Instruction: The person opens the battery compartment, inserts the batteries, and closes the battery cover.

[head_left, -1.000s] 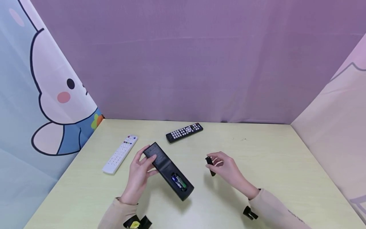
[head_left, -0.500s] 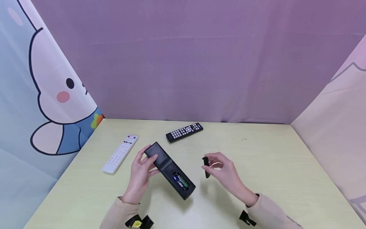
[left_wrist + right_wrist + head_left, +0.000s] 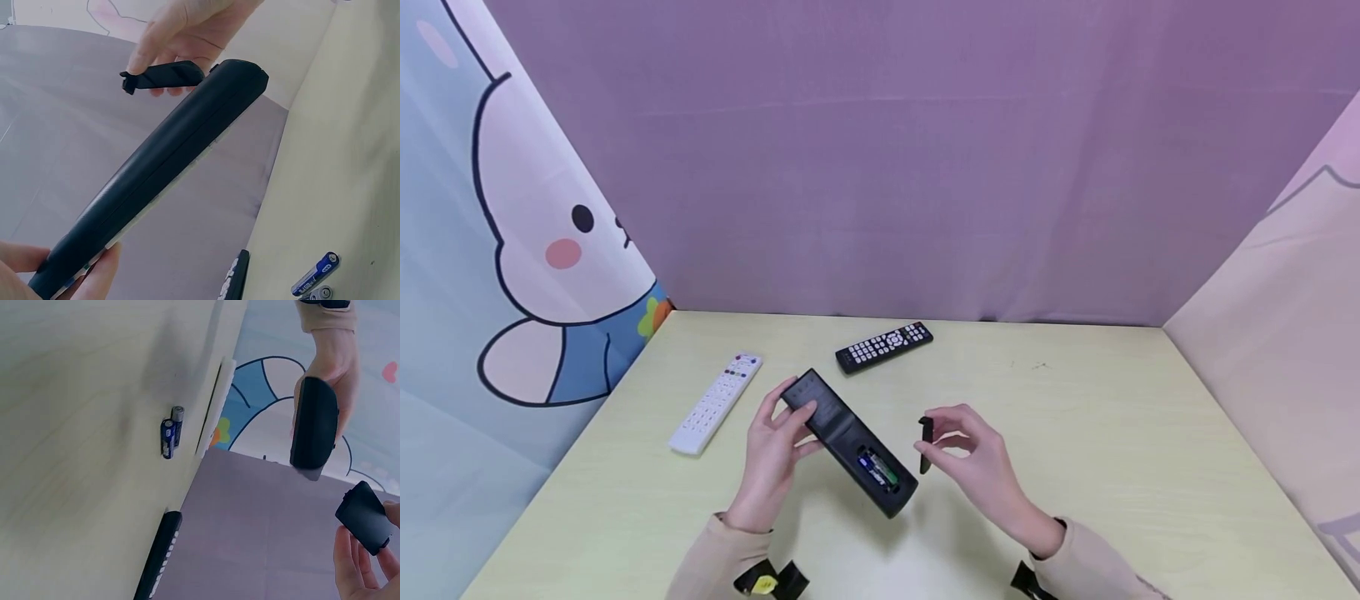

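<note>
My left hand (image 3: 766,471) grips the upper end of a black remote control (image 3: 838,421), thumb on its back, above the table. The remote is face down, and its uncovered compartment at the lower end holds two batteries (image 3: 877,469), one blue and one green. Between thumb and fingers my right hand (image 3: 981,467) pinches a small black battery cover (image 3: 927,443), just right of that compartment. In the left wrist view the cover (image 3: 165,75) overlaps the remote's end. The right wrist view has the cover (image 3: 364,517) apart from the remote (image 3: 314,425).
A white remote (image 3: 715,406) lies at the left of the table, and another black remote (image 3: 883,347) at the back. Two loose blue-and-silver batteries (image 3: 167,439) lie together on the tabletop (image 3: 1097,433), hidden in the head view. A purple cloth (image 3: 880,167) hangs behind.
My right hand has moved left with the battery cover, closer to the remote, and turned the cover more upright. My left hand and its remote have shifted slightly right.
</note>
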{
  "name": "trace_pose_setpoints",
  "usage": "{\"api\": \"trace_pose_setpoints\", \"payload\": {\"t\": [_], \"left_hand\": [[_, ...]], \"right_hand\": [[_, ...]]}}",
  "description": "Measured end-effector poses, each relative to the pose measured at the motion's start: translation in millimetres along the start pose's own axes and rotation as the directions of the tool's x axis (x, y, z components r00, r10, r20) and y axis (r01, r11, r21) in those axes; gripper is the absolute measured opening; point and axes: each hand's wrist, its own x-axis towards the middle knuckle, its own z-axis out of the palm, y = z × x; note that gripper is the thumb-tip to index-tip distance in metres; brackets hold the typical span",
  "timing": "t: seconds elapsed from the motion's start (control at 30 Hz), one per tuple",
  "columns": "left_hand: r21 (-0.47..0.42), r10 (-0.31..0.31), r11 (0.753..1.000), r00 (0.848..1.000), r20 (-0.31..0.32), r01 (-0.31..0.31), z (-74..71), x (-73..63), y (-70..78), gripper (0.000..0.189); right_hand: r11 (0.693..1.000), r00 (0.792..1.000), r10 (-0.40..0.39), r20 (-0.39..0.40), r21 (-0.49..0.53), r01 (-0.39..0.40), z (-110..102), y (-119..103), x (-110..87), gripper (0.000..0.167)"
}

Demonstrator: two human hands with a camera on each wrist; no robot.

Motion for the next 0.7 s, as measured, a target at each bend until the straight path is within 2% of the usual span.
{"api": "trace_pose_setpoints", "payload": {"t": [0.33, 0.57, 0.7], "left_hand": [[0.006, 0.014, 1.000, 1.000, -0.005, -0.014, 3.8, 0.5, -1.4, 0.046], [0.008, 0.017, 1.000, 1.000, -0.005, -0.017, 6.3, 0.3, -1.4, 0.048], [0.011, 0.012, 1.000, 1.000, -0.007, -0.012, 7.6, -0.4, -1.5, 0.049]], "right_hand": [[0.987, 0.987, -0.159, 0.038, -0.030, 0.160, 12, -3, -2.3, 0.032], [0.976, 0.975, -0.211, 0.063, -0.042, 0.214, 17, -4, -2.8, 0.032], [0.973, 0.973, -0.222, 0.063, -0.054, 0.225, 19, -22, -1.6, 0.033]]}}
